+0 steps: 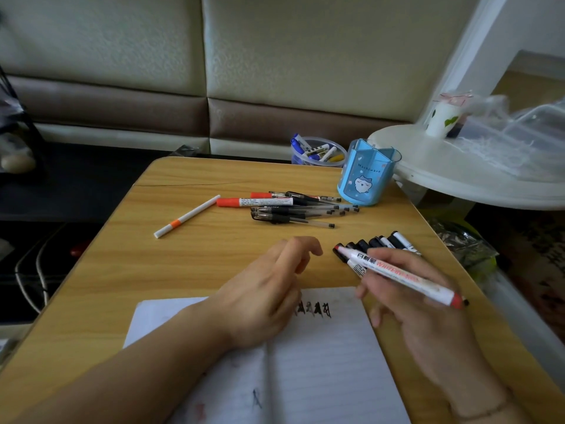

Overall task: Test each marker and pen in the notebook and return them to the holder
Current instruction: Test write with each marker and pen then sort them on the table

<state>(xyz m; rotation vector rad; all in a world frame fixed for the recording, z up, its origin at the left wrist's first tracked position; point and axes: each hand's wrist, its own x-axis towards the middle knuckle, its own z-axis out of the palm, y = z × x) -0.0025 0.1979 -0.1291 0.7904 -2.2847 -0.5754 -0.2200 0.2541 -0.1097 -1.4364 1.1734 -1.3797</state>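
Note:
My right hand (422, 304) grips a red whiteboard marker (397, 275), uncapped, its red tip pointing left above the table. My left hand (266, 292) hovers over the open lined notebook (321, 362) with loosely curled fingers and holds nothing. Black scribbles (315, 310) mark the top of the right page. Behind the marker lies a row of black markers (382, 243). Further back sit a pile of black gel pens (302, 211), a red marker (253, 202) and a white pen with an orange band (186, 217). The blue holder (367, 175) stands at the far right of the table.
A clear tub (318, 151) with blue and yellow markers stands behind the wooden table (137, 264). A white round side table (477, 175) with a cup (441, 119) and plastic bags is at the right. A padded wall runs behind.

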